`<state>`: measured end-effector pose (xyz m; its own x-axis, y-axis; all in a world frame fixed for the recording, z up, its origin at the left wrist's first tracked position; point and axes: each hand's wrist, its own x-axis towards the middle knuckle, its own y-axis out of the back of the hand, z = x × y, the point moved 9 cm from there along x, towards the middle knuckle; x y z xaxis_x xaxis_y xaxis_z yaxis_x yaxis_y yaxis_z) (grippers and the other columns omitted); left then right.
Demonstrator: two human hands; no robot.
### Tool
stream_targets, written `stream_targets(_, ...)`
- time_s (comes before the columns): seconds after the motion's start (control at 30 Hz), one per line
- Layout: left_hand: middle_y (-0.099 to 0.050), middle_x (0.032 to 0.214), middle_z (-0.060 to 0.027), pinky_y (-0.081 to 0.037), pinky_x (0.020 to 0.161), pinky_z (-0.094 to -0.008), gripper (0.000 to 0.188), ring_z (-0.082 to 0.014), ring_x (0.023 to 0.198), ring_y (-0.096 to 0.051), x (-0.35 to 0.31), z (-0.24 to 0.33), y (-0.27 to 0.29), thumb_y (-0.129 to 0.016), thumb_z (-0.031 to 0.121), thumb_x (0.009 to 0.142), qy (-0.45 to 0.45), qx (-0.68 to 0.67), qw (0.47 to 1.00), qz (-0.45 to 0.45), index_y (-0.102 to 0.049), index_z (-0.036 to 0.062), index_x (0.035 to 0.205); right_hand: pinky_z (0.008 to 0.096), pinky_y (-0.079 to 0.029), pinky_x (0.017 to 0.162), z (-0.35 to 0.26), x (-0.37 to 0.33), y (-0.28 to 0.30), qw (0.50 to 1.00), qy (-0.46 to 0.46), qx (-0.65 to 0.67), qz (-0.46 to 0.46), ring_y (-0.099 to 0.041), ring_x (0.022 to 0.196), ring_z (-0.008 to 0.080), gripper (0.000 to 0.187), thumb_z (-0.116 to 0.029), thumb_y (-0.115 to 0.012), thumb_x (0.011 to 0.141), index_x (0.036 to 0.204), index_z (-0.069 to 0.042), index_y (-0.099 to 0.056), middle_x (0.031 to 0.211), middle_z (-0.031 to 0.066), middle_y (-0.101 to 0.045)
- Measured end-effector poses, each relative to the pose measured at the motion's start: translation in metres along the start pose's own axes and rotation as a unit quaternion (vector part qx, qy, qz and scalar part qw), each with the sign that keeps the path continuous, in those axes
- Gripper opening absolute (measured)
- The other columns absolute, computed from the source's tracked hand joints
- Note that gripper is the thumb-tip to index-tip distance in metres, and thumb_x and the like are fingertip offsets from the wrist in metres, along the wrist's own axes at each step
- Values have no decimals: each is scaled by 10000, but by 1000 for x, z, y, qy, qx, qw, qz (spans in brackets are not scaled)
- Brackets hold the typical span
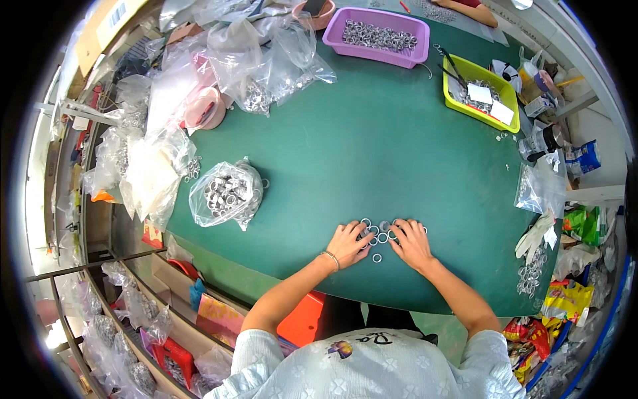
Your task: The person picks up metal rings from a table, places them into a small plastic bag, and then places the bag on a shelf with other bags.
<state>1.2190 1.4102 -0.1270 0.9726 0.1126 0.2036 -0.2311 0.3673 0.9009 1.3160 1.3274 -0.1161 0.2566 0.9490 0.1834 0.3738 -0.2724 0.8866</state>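
Observation:
A small cluster of silvery metal rings point(382, 237) lies on the green tabletop near its front edge, between my two hands. My left hand point(347, 245) rests palm down at the cluster's left side, fingers spread and touching the rings. From the right, my right hand point(412, 246) lies over the rings at that side, its fingers also apart. Neither hand visibly grips a ring, though the fingertips partly cover some. One single ring point(377, 258) sits apart, closer to me. Further left stands a clear plastic bag point(247, 211) filled with similar rings.
A purple tray point(425, 48) and a yellow-green tray point(450, 101), both with metal rings, stand at the far side. Plastic bags point(232, 50) crowd the far left. Gloves point(533, 239) and loose rings point(530, 276) lie at the right edge. A co-worker's arm point(480, 12) shows at the far edge.

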Motion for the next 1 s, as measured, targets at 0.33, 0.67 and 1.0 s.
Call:
stream_targets(0.33, -458, 1152, -120, -378, 787, -409, 419, -304, 1082, -432, -17, -18, 14, -694, 262, 711, 118, -5, 991, 69, -524, 84, 1051, 374, -396, 725, 1, 7, -11, 999, -22, -27, 5, -484, 848, 245, 326, -201, -650, 767, 1067, -101, -573, 913, 84, -496)
stream_targets(0.67, -456, 1127, -137, -387, 773, -388, 364, -287, 999, -462, -27, -37, 15, -664, 213, 729, 207, 33, 972, 104, -537, 85, 1046, 397, -439, 671, 9, 23, -21, 998, -52, -32, -8, -506, 848, 284, 307, -188, -629, 804, 1081, -89, -542, 955, 93, -483)
stream_targets(1.0, -403, 1146, -148, -478, 783, -439, 283, -325, 1029, -461, -41, -69, 17, -613, 61, 721, 402, -72, 905, 123, -517, 57, 987, 236, -419, 604, -51, 104, 7, 886, -137, 441, 46, -498, 724, 95, 236, -34, -642, 790, 1004, 31, -567, 859, 62, -519)
